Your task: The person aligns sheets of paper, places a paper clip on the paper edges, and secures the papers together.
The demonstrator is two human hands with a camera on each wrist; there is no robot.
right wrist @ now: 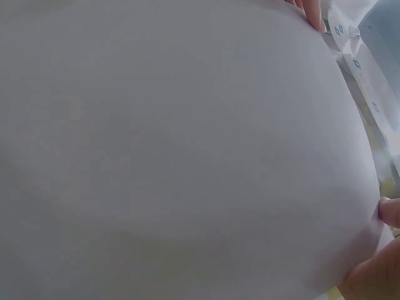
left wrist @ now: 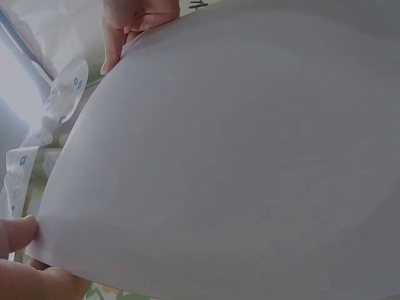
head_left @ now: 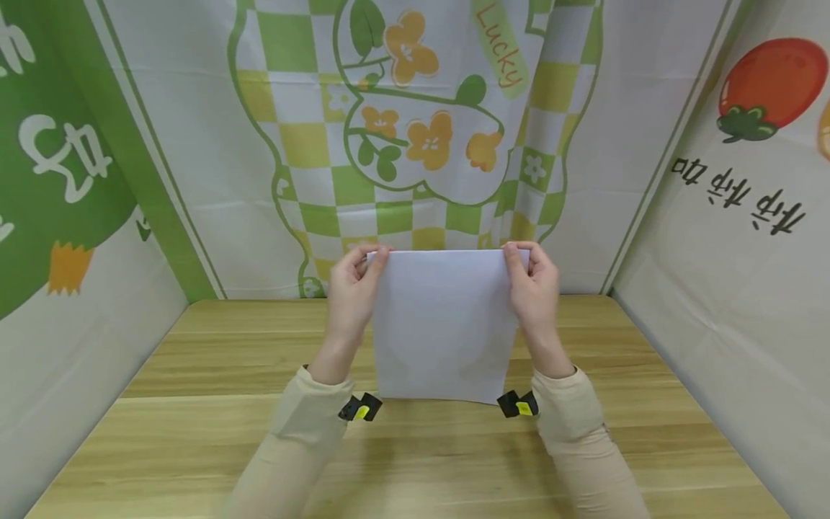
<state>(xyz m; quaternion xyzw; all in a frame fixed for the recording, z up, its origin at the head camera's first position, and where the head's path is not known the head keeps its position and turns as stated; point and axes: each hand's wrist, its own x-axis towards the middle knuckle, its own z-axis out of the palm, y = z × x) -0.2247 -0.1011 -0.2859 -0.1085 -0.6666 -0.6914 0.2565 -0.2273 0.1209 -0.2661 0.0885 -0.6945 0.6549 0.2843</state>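
Observation:
A blank white sheet of paper (head_left: pixel 446 324) hangs upright above the table, its top edge between both hands. My left hand (head_left: pixel 351 292) pinches the upper left corner, thumb on the near face. At the upper right corner, my right hand (head_left: pixel 535 292) pinches the paper the same way. In the left wrist view the paper (left wrist: pixel 225 156) fills most of the picture, with the left thumb (left wrist: pixel 19 232) at its lower left corner. The right wrist view also shows mostly paper (right wrist: pixel 187 144), and the right thumb (right wrist: pixel 390 212) presses its edge.
The wooden table (head_left: pixel 194 432) spreads beneath the hands. A green and white checked curtain (head_left: pixel 415 216) hangs behind it. Printed cloth walls stand on the left (head_left: pixel 78 360) and right (head_left: pixel 726 288). Each wrist carries a small black camera mount (head_left: pixel 360 408).

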